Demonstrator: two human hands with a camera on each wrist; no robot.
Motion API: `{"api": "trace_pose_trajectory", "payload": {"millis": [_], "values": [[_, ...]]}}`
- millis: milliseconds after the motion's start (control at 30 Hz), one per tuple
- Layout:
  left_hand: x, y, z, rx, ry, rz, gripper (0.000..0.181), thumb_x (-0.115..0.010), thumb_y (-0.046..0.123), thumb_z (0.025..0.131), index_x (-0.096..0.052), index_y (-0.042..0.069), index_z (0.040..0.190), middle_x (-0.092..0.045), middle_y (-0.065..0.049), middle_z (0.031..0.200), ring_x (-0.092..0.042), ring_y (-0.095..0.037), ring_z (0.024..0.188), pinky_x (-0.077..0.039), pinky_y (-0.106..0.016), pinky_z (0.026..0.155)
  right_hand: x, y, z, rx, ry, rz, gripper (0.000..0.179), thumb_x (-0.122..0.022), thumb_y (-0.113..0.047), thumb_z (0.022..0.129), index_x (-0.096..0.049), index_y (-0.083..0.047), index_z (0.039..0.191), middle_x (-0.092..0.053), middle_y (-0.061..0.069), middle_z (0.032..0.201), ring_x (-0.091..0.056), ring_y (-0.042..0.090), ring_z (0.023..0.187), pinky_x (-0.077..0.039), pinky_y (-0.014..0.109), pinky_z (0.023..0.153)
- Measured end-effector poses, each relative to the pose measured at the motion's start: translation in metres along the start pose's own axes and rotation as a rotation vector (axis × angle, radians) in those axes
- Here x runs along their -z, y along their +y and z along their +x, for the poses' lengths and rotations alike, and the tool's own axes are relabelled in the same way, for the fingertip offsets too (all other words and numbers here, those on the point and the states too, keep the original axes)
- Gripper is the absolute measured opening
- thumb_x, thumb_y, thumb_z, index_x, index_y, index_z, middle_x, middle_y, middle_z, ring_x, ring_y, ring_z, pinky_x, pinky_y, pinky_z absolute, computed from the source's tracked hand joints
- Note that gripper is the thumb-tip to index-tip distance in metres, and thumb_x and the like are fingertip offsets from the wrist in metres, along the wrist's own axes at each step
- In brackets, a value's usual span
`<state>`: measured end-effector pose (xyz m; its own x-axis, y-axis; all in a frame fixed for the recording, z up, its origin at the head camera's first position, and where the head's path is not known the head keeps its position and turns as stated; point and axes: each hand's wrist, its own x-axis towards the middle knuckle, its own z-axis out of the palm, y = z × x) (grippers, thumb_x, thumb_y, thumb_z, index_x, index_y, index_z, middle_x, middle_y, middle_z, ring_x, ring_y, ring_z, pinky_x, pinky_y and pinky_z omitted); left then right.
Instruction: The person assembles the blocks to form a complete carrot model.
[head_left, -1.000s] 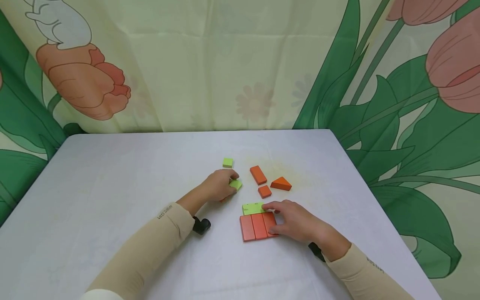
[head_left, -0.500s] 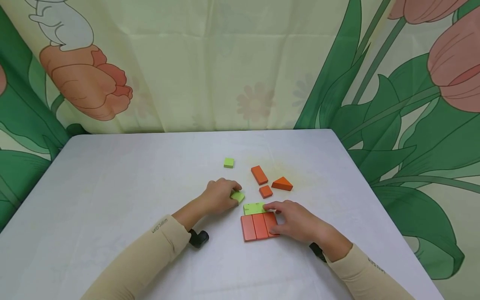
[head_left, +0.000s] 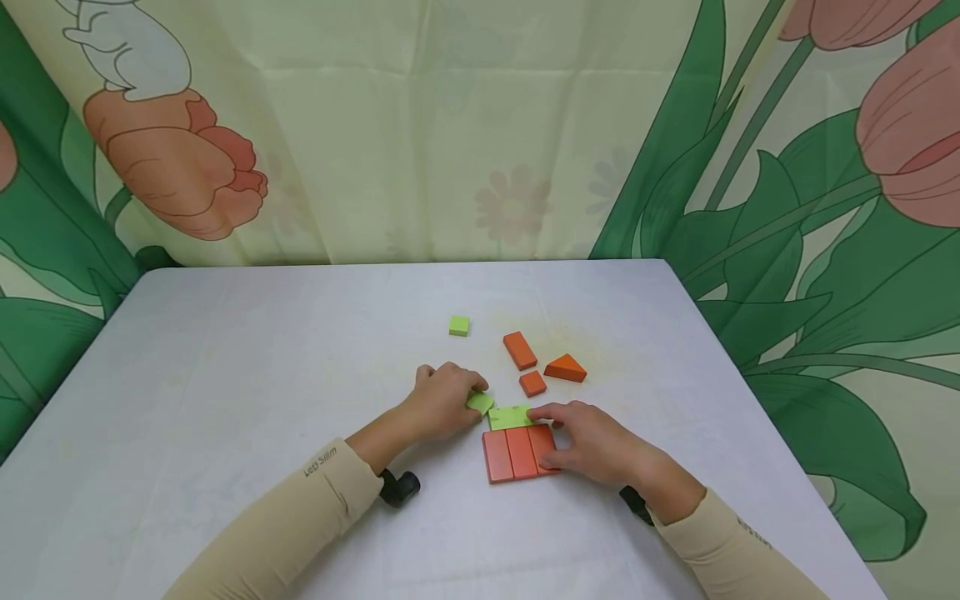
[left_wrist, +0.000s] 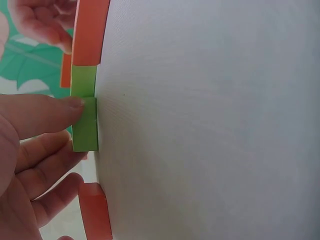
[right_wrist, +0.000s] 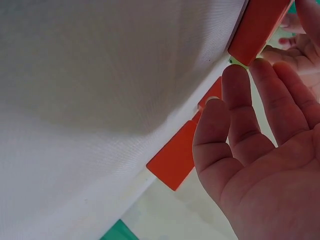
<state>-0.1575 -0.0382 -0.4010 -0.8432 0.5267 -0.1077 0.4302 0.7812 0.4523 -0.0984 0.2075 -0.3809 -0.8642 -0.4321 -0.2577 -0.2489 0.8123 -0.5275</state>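
In the head view, my left hand pinches a light green block between thumb and fingers, low over the table. Its near end meets another green block in the left wrist view. That second green block lies along the far side of three red blocks set side by side. My right hand rests at their right end, index fingertip at the green block and thumb over the rightmost red one. Its other fingers are loosely bent in the right wrist view.
Beyond the hands lie an orange-red rectangular block, a small square one and an orange triangular block. A green square block sits farther back. Another red block stands beneath the left fingers, hidden in the head view.
My left hand has brought its green block nearer and slightly right, up against the left end of the other green block. The right hand has stayed at the red blocks.
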Motion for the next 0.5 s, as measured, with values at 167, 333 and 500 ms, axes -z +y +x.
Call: {"api": "trace_pose_trajectory", "payload": {"millis": [167,333,500], "values": [[0.001,0.000,-0.002,0.003,0.002,0.012,0.039,-0.076,0.021,0.089,-0.068,0.014,0.126,-0.067,0.002,0.122,-0.052,-0.023,0.118,-0.031,-0.053,0.095,0.000,-0.001,0.000,-0.002,0.000,-0.002,0.057,-0.080,-0.023,0.086,-0.060,-0.015,0.138,-0.062,-0.004,0.119,-0.055,0.020,0.106,-0.046,0.043,0.091],[0.001,0.004,-0.007,0.007,0.014,0.009,0.042,-0.077,0.020,0.087,-0.067,0.014,0.128,-0.067,0.000,0.125,-0.051,-0.025,0.120,-0.031,-0.055,0.096,0.000,-0.002,0.000,-0.014,-0.004,-0.006,0.057,-0.080,-0.023,0.086,-0.059,-0.016,0.138,-0.062,-0.004,0.121,-0.055,0.020,0.106,-0.047,0.043,0.092],[-0.002,0.012,-0.017,-0.017,0.019,0.021,0.047,-0.079,0.030,0.086,-0.067,0.015,0.128,-0.066,0.001,0.125,-0.050,-0.025,0.122,-0.031,-0.055,0.097,0.000,-0.002,0.000,0.007,0.003,-0.010,0.056,-0.080,-0.022,0.086,-0.059,-0.014,0.138,-0.063,-0.003,0.121,-0.055,0.020,0.106,-0.047,0.043,0.091]]}}
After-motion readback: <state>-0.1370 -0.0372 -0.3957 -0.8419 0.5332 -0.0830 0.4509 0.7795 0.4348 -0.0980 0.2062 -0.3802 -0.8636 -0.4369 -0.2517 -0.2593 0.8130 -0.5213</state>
